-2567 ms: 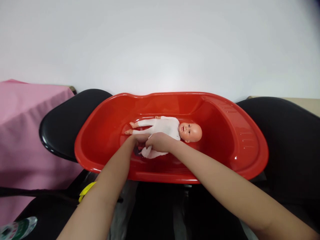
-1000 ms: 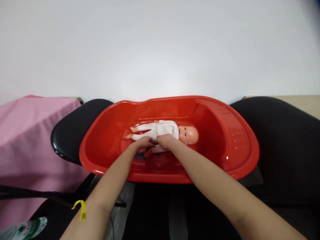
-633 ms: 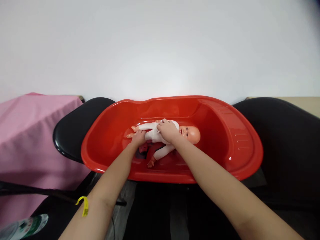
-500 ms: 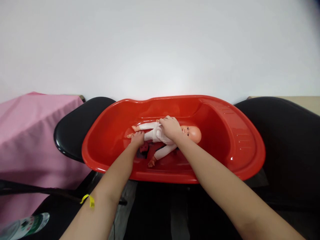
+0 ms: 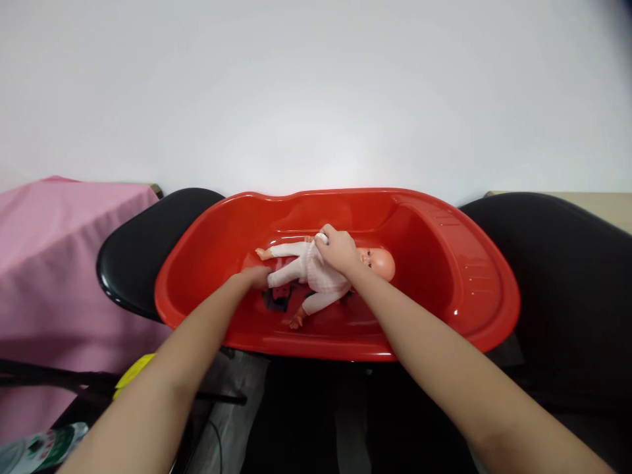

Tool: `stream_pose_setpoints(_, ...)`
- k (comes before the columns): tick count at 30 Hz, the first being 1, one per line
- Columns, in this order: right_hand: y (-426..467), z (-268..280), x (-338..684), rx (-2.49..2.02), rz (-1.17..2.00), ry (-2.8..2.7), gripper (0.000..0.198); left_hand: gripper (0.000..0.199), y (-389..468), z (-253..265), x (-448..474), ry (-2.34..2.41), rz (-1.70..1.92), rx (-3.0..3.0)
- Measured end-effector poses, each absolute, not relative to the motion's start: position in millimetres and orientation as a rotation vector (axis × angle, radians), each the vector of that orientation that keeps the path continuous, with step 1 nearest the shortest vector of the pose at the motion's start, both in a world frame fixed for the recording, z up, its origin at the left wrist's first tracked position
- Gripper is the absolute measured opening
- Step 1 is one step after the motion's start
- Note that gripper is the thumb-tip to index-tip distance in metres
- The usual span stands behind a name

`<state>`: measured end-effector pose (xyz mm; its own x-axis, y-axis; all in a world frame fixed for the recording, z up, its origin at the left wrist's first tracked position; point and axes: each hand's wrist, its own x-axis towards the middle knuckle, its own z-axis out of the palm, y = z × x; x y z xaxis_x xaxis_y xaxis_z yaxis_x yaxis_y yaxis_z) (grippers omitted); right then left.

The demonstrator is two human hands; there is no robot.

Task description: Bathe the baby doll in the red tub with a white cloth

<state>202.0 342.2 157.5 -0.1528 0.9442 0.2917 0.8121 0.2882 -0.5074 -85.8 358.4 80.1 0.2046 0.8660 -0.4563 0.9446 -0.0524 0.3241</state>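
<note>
A baby doll point(image 5: 323, 270) in white knit clothes lies on its back in a red baby bathtub point(image 5: 439, 263), head to the right. My right hand point(image 5: 338, 250) is over its chest, closed, with a bunch of white top pinched between thumb and fingers. At the doll's near leg point(image 5: 289, 271), my left hand point(image 5: 255, 275) is closed around the foot end, hiding that foot. The far leg lies straight with a bare foot. One doll arm point(image 5: 318, 301) points toward me. Beneath the doll is a dark red and black item point(image 5: 279, 295), partly covered.
Black chair seats point(image 5: 148, 250) flank the tub on the left and right point(image 5: 567, 276). A pink cloth point(image 5: 74, 263) drapes a table at left. Low on the left are a plastic bottle point(image 5: 47, 449) and something yellow point(image 5: 133, 374). A white wall stands behind.
My left hand has slid left along the doll's near leg to its foot, which is now covered. My right hand has stayed at the chest, and white cloth now bunches up in its fingers.
</note>
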Motion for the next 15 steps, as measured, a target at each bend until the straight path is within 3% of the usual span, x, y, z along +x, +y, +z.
stream_pose_setpoints(8,342,149,194,-1.398,0.567,-1.778,0.019,0.033,338,132,-120,1.419,-0.182,1.553)
stream_pose_setpoints(15,350,176,201,-1.29,0.637,-1.407,0.025,0.036,323,148,-134,1.163,0.171,1.119)
